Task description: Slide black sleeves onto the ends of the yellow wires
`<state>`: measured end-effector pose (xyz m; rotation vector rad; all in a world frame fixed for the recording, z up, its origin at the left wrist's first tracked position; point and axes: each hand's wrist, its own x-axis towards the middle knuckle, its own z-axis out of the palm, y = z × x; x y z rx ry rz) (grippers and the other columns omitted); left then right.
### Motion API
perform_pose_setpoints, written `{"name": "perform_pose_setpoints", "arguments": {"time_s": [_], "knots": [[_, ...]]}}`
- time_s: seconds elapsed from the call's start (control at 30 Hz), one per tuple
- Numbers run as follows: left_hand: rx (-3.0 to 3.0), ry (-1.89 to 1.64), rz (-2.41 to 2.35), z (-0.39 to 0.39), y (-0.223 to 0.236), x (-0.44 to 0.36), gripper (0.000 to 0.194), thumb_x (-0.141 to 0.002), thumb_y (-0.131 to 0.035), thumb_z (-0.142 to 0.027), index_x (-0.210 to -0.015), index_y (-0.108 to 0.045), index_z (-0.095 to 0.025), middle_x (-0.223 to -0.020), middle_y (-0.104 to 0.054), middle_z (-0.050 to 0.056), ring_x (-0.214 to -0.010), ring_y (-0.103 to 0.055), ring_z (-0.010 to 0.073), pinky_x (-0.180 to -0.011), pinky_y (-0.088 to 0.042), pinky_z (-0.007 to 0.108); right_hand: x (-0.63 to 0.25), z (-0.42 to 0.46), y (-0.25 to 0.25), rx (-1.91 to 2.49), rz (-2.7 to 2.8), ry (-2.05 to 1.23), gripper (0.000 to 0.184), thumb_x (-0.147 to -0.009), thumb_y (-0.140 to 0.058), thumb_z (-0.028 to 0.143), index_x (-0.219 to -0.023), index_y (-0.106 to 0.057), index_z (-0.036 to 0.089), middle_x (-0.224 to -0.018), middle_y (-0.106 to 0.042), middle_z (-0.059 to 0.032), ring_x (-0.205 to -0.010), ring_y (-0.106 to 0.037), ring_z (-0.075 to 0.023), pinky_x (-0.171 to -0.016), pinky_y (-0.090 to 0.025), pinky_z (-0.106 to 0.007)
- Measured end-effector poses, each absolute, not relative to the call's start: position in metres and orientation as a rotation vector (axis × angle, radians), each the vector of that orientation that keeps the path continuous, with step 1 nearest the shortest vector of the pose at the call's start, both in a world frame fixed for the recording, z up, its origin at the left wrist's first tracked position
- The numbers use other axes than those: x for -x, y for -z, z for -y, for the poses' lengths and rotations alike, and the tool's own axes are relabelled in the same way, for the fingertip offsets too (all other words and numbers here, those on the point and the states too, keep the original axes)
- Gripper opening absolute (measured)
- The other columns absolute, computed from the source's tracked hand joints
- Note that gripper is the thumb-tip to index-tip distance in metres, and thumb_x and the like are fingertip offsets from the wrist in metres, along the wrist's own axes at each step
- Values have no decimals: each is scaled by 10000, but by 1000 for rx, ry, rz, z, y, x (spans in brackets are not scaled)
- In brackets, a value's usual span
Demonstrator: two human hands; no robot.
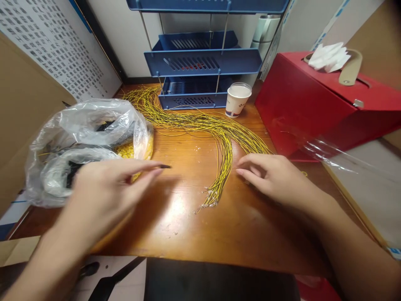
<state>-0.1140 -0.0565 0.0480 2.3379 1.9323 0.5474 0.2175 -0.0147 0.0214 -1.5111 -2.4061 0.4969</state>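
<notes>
Yellow-and-black wires [194, 120]: position on the tabletop, hand state and surroundings

Your wires lie in a long bundle on the wooden tabletop [188, 238]. The bundle starts at the back left, passes in front of the blue tray rack [200, 62] and divides. One branch bends toward you and ends in clear tips [211, 198] between your hands; the other runs right, toward the red box [300, 108], and passes behind your right hand.

Left hand [109, 188]: thumb and index finger pinch a small black piece [166, 167], which points toward the wires and is apart from them. Right hand [275, 177]: fingers curled, thumb tip close to the index fingertip, beside the wires. Whether it grips anything thin, or touches the wires, cannot be told.

Surroundings:
- Left: a clear plastic bag [44, 138] contains black items [73, 171] and yellow rings [125, 149]. Your left hand and forearm block part of it from view.
- Back: a paper cup [235, 102] stands beside the rack, just behind the wires. The rack partly covers a pale flask [266, 29].
- Right: the red box, with a white tissue [328, 56] on top, bounds the workspace beyond your right hand.
</notes>
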Motion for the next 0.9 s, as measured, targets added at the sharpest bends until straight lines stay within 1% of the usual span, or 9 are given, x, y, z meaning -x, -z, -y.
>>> {"name": "perform_pose_setpoints", "arguments": {"time_s": [0.1,0.17,0.23,0.33,0.47,0.6,0.7,0.77,0.9], "knots": [[-2439,-810,-1495,36,-41,48,173,-872,-636,-294,-981,-768,-268,-855,-772,-10,-608,-626,123,-605,-453,251,-213,18,-19,1361,2320,-505,196,-897,-556,251,-1072,-644,239,-918,-706,8,-732,-608,-129,-703,-444,-251],[-2363,-963,-1352,20,-28,21,164,-867,-653,-276,-971,-769,-225,-868,-775,9,-606,-625,114,-594,-457,237,-211,21,-18,1298,2270,-507,305,-884,-541,189,-1176,-614,237,-990,-713,6,-631,-575,-102,-646,-450,-236],[-2310,-1059,-1214,6,-14,2,154,-860,-664,-230,-969,-767,-198,-844,-774,14,-609,-627,104,-609,-464,226,-209,22,-16,1290,2189,-468,332,-875,-543,180,-1196,-618,226,-857,-712,18,-484,-473,-86,-532,-415,-233],[-2253,-1170,-1054,-6,1,-14,153,-855,-668,-209,-966,-764,-166,-813,-768,30,-602,-618,101,-611,-472,223,-206,21,-12,1325,2002,-337,214,-873,-596,257,-1051,-698,196,-599,-633,35,-414,-396,-88,-483,-381,-243],[-2175,-1234,-965,-12,11,-21,148,-847,-673,-197,-955,-759,-144,-841,-767,53,-622,-622,105,-611,-487,225,-206,18,-8,1351,1906,-312,170,-852,-650,270,-975,-731,187,-650,-680,15,-391,-360,-74,-449,-360,-250],[-2016,-1201,-986,-10,15,-17,218,-830,-700,-234,-1034,-722,-158,-647,-709,-2,-450,-510,64,-471,-422,192,-206,18,-7,1214,2005,-313,264,-883,-608,195,-1130,-691,153,-881,-718,-40,-566,-540,-98,-604,-467,-241],[-1929,-1165,-961,-5,16,-13,226,-824,-705,-224,-1038,-685,-151,-739,-730,17,-442,-519,51,-446,-421,177,-203,18,-6,1107,2081,-315,280,-911,-551,140,-1160,-673,100,-899,-690,-71,-787,-618,-130,-737,-484,-236],[-1903,-1166,-940,-3,15,-12,198,-817,-709,-204,-999,-663,-143,-808,-740,33,-449,-525,41,-443,-423,168,-202,18,-5,1068,2094,-329,259,-919,-536,129,-1129,-683,97,-892,-684,-69,-804,-620,-126,-748,-482,-230],[-1912,-1194,-918,-1,15,-12,163,-808,-721,-203,-925,-630,-136,-765,-716,17,-442,-504,29,-430,-403,154,-200,20,-3,1129,2049,-372,208,-919,-549,160,-1060,-702,139,-914,-709,-65,-785,-641,-134,-716,-485,-246]]}}
